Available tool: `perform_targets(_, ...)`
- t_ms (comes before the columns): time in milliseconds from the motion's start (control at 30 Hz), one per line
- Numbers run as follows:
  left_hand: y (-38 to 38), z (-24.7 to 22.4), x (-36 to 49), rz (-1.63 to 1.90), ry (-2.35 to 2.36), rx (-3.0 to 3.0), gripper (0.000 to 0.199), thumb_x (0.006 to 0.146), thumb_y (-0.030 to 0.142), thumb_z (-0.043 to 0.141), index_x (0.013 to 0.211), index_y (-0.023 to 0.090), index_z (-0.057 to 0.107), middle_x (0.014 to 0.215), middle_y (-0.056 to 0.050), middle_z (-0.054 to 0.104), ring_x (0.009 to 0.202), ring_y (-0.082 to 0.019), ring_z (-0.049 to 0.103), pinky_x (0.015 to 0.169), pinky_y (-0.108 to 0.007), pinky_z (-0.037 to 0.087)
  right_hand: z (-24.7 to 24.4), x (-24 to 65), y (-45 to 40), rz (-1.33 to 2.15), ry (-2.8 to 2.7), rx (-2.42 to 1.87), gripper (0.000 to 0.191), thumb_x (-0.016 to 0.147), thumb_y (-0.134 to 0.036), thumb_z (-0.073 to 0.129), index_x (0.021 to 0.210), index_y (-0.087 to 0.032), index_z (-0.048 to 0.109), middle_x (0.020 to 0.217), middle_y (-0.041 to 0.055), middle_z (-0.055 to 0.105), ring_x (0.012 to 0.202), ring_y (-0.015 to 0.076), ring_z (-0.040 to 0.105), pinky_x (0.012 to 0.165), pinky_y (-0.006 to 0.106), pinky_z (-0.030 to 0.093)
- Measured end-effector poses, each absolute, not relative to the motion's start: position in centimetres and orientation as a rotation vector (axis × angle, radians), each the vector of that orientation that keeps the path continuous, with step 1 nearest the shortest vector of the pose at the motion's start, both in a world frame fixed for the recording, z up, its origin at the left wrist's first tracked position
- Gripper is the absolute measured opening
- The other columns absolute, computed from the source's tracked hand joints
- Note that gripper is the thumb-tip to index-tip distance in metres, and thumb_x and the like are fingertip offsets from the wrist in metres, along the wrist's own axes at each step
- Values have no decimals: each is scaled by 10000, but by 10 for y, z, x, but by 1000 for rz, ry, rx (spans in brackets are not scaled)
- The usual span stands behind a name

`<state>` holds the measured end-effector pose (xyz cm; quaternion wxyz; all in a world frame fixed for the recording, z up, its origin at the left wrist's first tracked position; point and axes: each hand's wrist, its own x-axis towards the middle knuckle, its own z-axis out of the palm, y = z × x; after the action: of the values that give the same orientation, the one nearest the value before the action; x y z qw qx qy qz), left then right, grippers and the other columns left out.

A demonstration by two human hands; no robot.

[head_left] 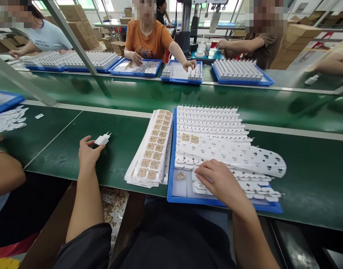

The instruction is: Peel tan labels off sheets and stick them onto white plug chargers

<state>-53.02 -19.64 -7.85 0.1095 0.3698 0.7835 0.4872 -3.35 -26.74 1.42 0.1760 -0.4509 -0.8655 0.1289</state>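
Left hand [89,152], over the green worktop [314,179] and left of the stacked label sheets [151,157]: pinching one white plug adapter [102,139] between thumb and fingers, prongs toward the far side and slightly right. Cannot tell whether in contact with the worktop below.

Right hand [218,179], over the near part of the blue tray [205,201]: fingers close together, slightly bent, directed left, at the near rows of adapters. Cannot tell whether pinching a piece or only resting on one.

In the blue tray: adapter rows [207,116], set closely side by side, prongs up in the far rows. Across the rows, just beyond the right hand: a perforated white backing strip [244,153], tilted down to the right, with two tan labels [190,138] near the left end. In the near left corner: a crumpled tan scrap [181,176].

Just beside the left rim of the tray: the label sheets, fanned, with tan labels in two columns on top.

At far left: a heap of flat white parts [10,120], with one white piece [39,116] apart from it. On the far side: a person in an orange shirt [149,41], one hand over a tray of adapters.
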Motion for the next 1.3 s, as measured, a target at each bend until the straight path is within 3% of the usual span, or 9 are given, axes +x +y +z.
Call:
perform_targets(133,-206,-54,-483,1452,2415,1404,582,655,253,836,1169,149,584,1145,-98,624,1256,-373,466,1133,-573,283,20,-31,-268,545,-2217,-1165,145,971,-219,574,966,-234,718,929,63,720,867,238,664,748,388,533)
perform_targets(233,-224,-30,-419,1403,1967,1507,378,847,382,667,1176,195,648,1164,-93,677,1106,-286,623,967,-429,502,26,-30,-270,617,-1907,-1100,127,931,-205,648,998,-270,734,940,48,722,861,225,677,738,365,556)
perform_targets(333,-245,-16,-347,1125,1473,1580,293,901,425,618,1075,218,729,1041,-84,742,903,-237,698,842,-375,568,25,-41,-273,598,-1590,-1103,150,899,-194,695,993,-297,751,915,39,723,862,230,671,730,372,560)
perform_targets(500,-259,-23,-260,1116,804,1331,489,858,461,685,1286,233,616,1145,-116,720,987,-261,708,820,-369,597,17,-68,-279,642,-1506,-1117,129,907,-235,687,1002,-284,760,955,53,736,893,233,689,725,360,584)
perform_targets(667,-242,-23,-250,1418,825,895,368,813,391,702,1103,212,566,969,-70,733,932,-230,716,832,-361,574,29,-51,-257,583,-1919,-1101,197,969,-252,582,1084,-266,741,1039,56,760,982,243,704,858,401,579)
perform_targets(800,-228,-9,-262,1403,794,814,294,751,288,643,1007,214,521,850,-20,667,787,-206,698,682,-330,564,41,-30,-204,280,-2210,-1417,302,971,-238,509,1223,-211,673,1184,118,719,1143,329,626,953,548,511)
perform_targets(867,-222,-4,-264,1385,846,830,327,727,262,654,1017,216,511,825,8,623,696,-163,655,591,-276,520,42,-28,-176,313,-2276,-1448,285,931,-199,544,1172,-194,697,1153,131,732,1143,367,618,925,578,506)
perform_targets(1100,-197,-1,-264,1260,1024,1029,442,684,362,790,992,220,505,739,51,575,562,-110,539,514,-228,428,27,-39,-130,488,-2341,-1408,175,838,-141,642,961,-224,737,968,60,772,927,248,705,791,375,559)
perform_targets(1300,-167,12,-263,1192,1281,1510,333,738,392,757,957,208,586,894,-14,661,797,-177,608,708,-269,447,33,-29,-137,534,-2259,-1255,226,859,-131,560,1000,-216,713,948,35,759,827,182,697,763,326,554)
